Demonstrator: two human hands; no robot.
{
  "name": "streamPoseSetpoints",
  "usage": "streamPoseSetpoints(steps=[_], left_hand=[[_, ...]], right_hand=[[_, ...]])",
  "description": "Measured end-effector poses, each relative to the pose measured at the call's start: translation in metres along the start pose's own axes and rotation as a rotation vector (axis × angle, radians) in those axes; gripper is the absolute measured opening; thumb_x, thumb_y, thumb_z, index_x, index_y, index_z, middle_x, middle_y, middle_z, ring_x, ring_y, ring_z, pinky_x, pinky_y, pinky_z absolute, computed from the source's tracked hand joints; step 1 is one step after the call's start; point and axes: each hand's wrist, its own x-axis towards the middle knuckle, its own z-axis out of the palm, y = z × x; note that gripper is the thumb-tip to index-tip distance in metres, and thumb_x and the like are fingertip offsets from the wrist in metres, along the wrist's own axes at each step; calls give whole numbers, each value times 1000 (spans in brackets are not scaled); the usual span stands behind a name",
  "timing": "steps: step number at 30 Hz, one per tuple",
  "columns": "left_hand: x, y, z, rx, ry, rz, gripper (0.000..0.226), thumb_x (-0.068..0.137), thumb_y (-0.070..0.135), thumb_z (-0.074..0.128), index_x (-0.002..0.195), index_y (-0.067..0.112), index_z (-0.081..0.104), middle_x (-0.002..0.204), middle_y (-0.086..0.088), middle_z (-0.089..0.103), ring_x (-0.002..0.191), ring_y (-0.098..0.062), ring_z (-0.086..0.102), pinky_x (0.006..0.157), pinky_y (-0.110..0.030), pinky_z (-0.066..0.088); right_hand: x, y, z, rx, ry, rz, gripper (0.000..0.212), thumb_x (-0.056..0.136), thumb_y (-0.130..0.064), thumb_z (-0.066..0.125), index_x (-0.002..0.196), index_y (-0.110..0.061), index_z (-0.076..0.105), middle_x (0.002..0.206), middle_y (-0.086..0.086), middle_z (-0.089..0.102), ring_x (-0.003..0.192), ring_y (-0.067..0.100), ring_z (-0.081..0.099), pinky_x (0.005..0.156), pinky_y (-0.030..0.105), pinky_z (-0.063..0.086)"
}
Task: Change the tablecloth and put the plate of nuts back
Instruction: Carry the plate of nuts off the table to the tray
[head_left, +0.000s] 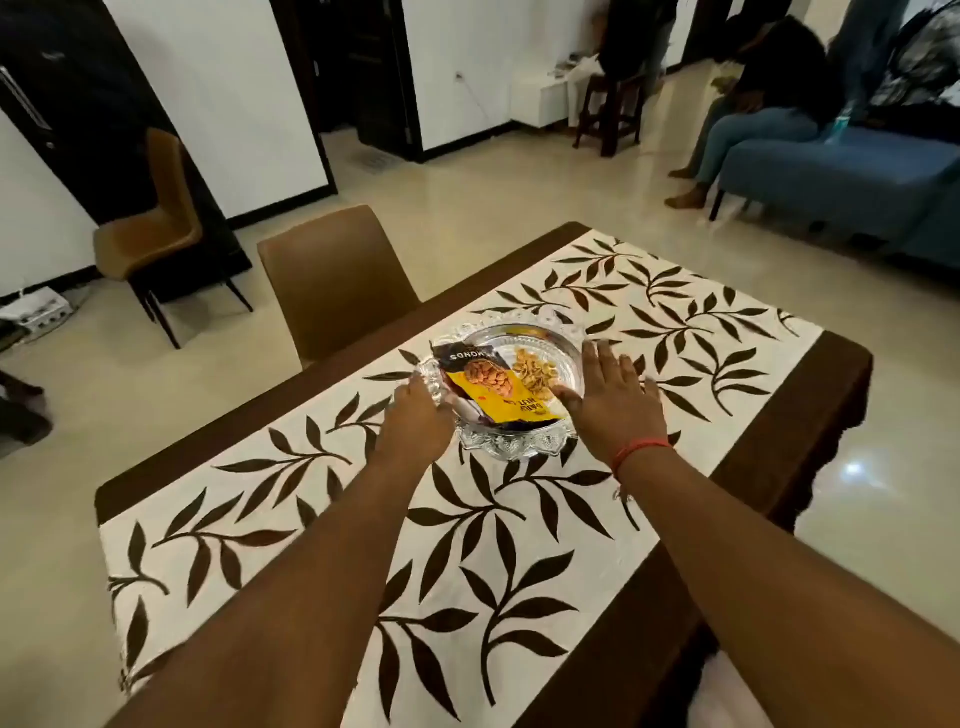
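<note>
A clear glass plate (524, 447) with a scalloped rim stands in the middle of the table on a white tablecloth with dark brown leaves (519, 545). On the plate lie a yellow and black almond packet (488, 387) and a heap of loose nuts (535, 371). My left hand (418, 421) has its fingers curled around the plate's left rim. My right hand (613, 395) lies at the plate's right rim with straight, spread fingers and the thumb over the edge.
A brown chair (332, 280) stands tucked at the table's far side, a second chair (150, 228) by the left wall. A person sits on a blue sofa (841, 176) at the back right. A dark wooden stool (608, 114) stands beyond. The table's brown border (810, 415) hangs right.
</note>
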Motion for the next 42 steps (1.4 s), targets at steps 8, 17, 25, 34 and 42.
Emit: streamPoseSetpoints(steps=[8, 17, 25, 34, 42], left_hand=[[22, 3, 31, -841, -186, -434, 25, 94, 3, 50, 113, 2, 66, 109, -18, 70, 102, -36, 67, 74, -38, 58], [25, -4, 35, -974, -212, -475, 23, 97, 1, 49, 96, 13, 69, 98, -11, 73, 84, -23, 70, 60, -32, 56], [-3, -32, 2, -1034, -108, -476, 24, 101, 9, 50, 121, 11, 63, 115, -13, 70, 107, -31, 67, 79, -46, 59], [-105, -139, -118, -1023, 187, -439, 16, 100, 14, 53, 110, 13, 65, 111, -16, 70, 100, -36, 69, 81, -54, 59], [-272, -294, -225, -1127, 522, -528, 17, 102, 14, 51, 113, 13, 64, 108, -11, 72, 94, -31, 72, 72, -43, 62]], right_hand=[[33, 21, 43, 570, -59, 259, 74, 99, -32, 52, 155, -5, 11, 163, 11, 4, 140, 34, 35, 112, 41, 32], [50, 30, 56, 1105, 26, 562, 42, 85, -7, 65, 123, -18, 50, 106, 3, 67, 94, 20, 66, 70, 24, 47], [29, -8, 41, 1200, 37, 464, 45, 85, -2, 66, 127, -9, 51, 107, 7, 68, 93, 21, 67, 84, 35, 55], [-38, -164, 15, 1216, -69, 199, 36, 84, -5, 68, 109, -22, 48, 99, 6, 70, 85, 19, 67, 78, 33, 56], [-164, -358, 22, 1212, -356, -104, 46, 89, -6, 66, 130, -6, 47, 110, 11, 66, 99, 24, 63, 82, 22, 51]])
